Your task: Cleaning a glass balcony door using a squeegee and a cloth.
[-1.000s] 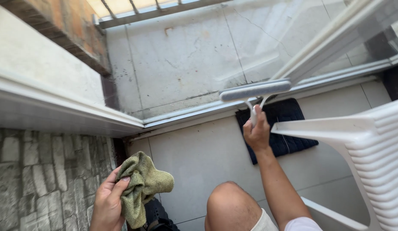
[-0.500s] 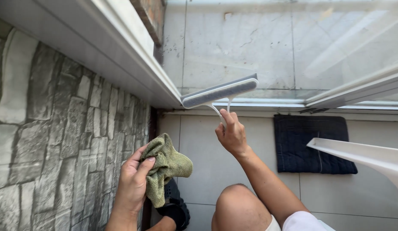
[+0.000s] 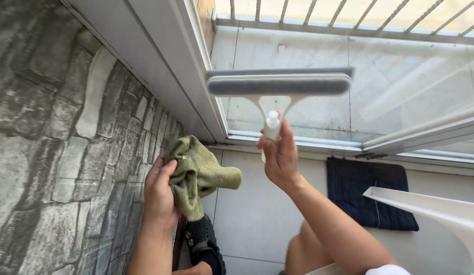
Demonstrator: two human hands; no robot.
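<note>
My right hand [image 3: 281, 158] grips the white handle of a window squeegee [image 3: 279, 84], its grey blade held level against the glass pane [image 3: 400, 76] near the white window frame [image 3: 165, 56]. My left hand [image 3: 159, 193] clutches a crumpled olive-green cloth [image 3: 196, 175] low beside the stone-clad wall [image 3: 59, 153]. The two hands are apart, the cloth left of and below the squeegee.
A dark blue mat [image 3: 369, 193] lies on the pale floor tiles [image 3: 252, 219] under the sliding track. A white plastic chair [image 3: 440, 214] juts in at the right. A black sandal [image 3: 201, 244] shows below the cloth. Railings run beyond the glass.
My right hand has lifted the squeegee higher on the glass and levelled its blade. My left hand rose with the cloth. The view tilted upward.
</note>
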